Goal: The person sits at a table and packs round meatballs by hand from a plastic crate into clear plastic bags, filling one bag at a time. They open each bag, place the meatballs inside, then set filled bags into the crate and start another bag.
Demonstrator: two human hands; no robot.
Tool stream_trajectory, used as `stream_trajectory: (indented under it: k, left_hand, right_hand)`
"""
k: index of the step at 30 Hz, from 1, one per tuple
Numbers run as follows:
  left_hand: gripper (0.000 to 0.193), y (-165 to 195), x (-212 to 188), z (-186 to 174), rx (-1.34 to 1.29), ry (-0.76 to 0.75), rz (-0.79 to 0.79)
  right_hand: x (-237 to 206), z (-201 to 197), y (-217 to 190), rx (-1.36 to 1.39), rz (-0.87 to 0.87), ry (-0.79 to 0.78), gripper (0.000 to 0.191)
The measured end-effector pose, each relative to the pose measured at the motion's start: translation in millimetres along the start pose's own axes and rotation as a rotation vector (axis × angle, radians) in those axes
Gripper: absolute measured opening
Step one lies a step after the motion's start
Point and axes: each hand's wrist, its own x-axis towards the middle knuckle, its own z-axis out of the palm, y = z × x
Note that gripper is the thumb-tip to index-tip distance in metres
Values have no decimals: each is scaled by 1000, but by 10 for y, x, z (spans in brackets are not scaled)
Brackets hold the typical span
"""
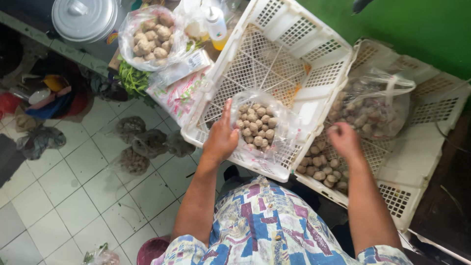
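Two white lattice crates sit tilted before us, one overlapping the other. Our left hand (221,140) is spread flat against the mouth of a clear bag of meatballs (257,128) lying in the nearer crate (274,54), seemingly propping it open. Our right hand (345,141) hovers over loose meatballs (321,169) in the second crate (431,105), fingers curled; whether they pinch one, we cannot tell. Filled bags (140,145) lie well apart on the tiled floor (68,196).
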Motion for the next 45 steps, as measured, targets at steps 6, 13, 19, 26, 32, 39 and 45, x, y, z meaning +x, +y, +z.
stream_trajectory:
  k: [6, 13, 19, 26, 32, 39, 45]
  left_hand:
    - [83, 89, 7, -63, 62, -85, -107]
    - [62, 29, -28, -120, 27, -106, 9]
    - [55, -47, -34, -64, -17, -134, 150]
    - [52, -71, 26, -180, -151, -220, 93]
    - [52, -50, 39, -242, -194, -260, 42]
    - [48, -175, 61, -263, -305, -159, 192]
    - [47, -79, 79, -227, -282, -191, 139]
  right_hand:
    - [-455, -89, -589, 688, 42, 196, 30]
    - [-659, 561, -1439, 662, -355, -152, 36]
    - [-292, 92, -763, 129, -85, 323, 14]
    - [-179, 299, -430, -692, -69, -21, 32]
    - [-181, 278, -505, -570, 176, -33, 33]
    - [-603, 115, -902, 818, 198, 197, 25]
    - [-740, 274, -1434, 576, -49, -214, 40]
